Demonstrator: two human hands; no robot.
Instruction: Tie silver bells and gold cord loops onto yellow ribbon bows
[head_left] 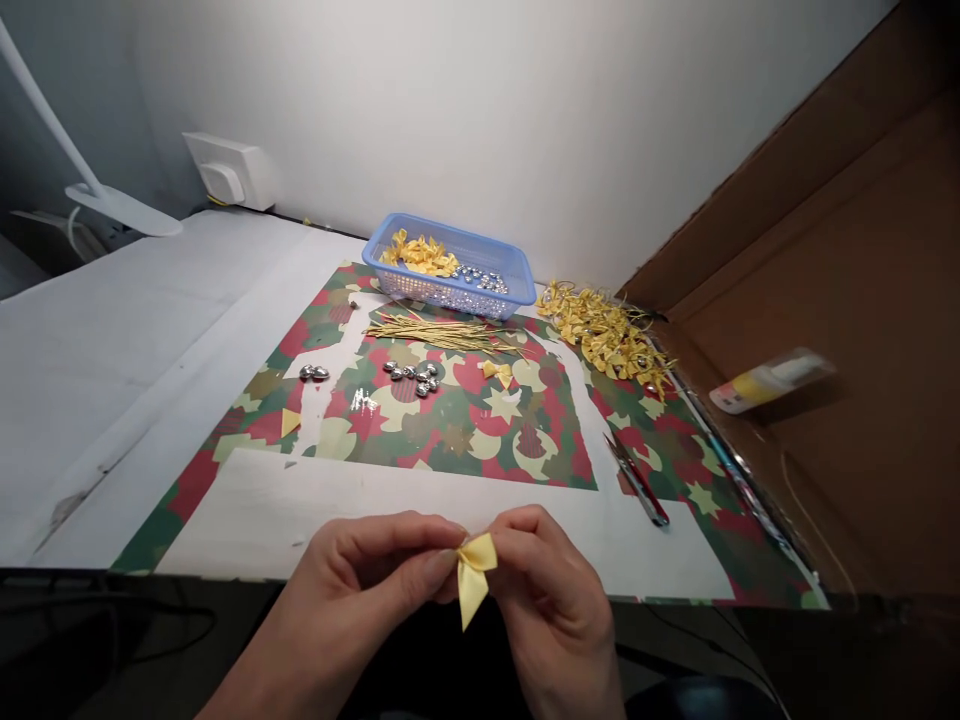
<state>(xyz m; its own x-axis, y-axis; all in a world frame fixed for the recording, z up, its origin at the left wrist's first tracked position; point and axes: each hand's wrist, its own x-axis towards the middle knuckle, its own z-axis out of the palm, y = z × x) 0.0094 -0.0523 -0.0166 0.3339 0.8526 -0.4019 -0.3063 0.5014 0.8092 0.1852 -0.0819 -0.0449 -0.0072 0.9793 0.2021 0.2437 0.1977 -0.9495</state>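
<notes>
A small yellow ribbon bow (474,580) is pinched between my two hands at the front edge of the table, one pointed tail hanging down. My left hand (375,580) grips its left side with thumb and forefinger. On the other side my right hand (551,590) holds it with closed fingers, partly behind the loop. Another yellow bow (497,374) lies on the patterned paper. Left of that bow are several silver bells (412,375), with a few more silver bells (314,373) farther left. A bundle of gold cords (442,332) stretches behind them.
A blue basket (525,262) at the back contains yellow bows and silver pieces. Finished-looking bows with cords form a pile (607,335) on the right. Red-handled snips (637,482) lie at right, near a cardboard wall (825,230) with a bottle (765,383). A lamp base (124,208) stands at left.
</notes>
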